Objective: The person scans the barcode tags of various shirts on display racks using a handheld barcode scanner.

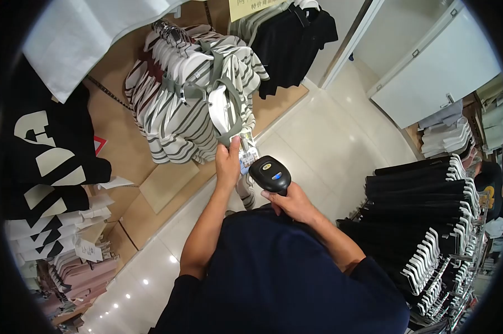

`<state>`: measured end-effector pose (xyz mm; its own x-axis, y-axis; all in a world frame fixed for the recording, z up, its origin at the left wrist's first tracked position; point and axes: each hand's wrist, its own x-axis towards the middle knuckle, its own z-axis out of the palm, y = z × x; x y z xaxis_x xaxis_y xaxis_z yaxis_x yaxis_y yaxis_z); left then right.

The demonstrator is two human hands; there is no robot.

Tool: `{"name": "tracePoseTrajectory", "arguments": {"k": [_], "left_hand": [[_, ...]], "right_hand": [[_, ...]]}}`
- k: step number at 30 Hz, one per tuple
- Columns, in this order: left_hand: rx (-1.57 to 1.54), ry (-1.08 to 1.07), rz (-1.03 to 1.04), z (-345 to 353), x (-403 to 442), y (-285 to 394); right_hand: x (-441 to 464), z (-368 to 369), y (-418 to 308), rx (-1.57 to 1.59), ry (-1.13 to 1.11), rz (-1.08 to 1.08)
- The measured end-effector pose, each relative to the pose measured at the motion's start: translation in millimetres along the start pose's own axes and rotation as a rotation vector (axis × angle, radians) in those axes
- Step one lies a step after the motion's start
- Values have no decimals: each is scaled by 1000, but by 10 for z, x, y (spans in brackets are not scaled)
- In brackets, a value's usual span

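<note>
My left hand (227,162) is closed at the green-grey collar of a striped polo shirt, pinching the hang tags (248,150) that stick out beside my thumb. My right hand (296,204) grips the handle of a black barcode scanner (270,174). The scanner's head is close to the tags, apart from my left hand. Striped shirts (179,125) in white and dark green hang bunched together just beyond, on white hangers (219,106). The fingertips of my left hand are partly hidden.
Black polo shirts (296,42) hang at the back. Black garments on white hangers (413,192) fill a rack on the right. Folded pink clothes (87,275) and black-and-white garments (51,145) are on the left. A white door (438,67) stands at the upper right.
</note>
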<state>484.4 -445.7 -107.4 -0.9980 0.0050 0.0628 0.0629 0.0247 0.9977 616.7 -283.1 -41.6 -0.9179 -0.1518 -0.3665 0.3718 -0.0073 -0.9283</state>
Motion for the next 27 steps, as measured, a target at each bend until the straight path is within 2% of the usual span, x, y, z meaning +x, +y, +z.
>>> {"name": "tracePoseTrajectory", "arguments": {"k": [2, 5, 8, 11, 14, 17, 20, 24, 27], "left_hand": [[103, 25, 99, -47, 9, -3], [354, -118, 116, -361, 28, -118], [650, -258, 142, -718, -57, 121], [961, -285, 142, -1016, -175, 330], [944, -118, 254, -1196, -246, 312], [943, 32, 115, -1188, -229, 344], [858, 78, 117, -1182, -185, 321], [832, 30, -40, -925, -189, 516], [877, 42, 24, -699, -215, 484]], "right_hand": [[31, -37, 76, 16, 14, -26], [113, -226, 185, 129, 139, -45], [184, -522, 144, 30, 292, -48], [263, -675, 134, -24, 386, -121], [408, -803, 321, -63, 369, -68], [472, -806, 404, -64, 300, 27], [578, -864, 504, -53, 222, 73], [719, -988, 565, -6, 156, 12], [870, -1186, 578, -22, 131, -5]]}}
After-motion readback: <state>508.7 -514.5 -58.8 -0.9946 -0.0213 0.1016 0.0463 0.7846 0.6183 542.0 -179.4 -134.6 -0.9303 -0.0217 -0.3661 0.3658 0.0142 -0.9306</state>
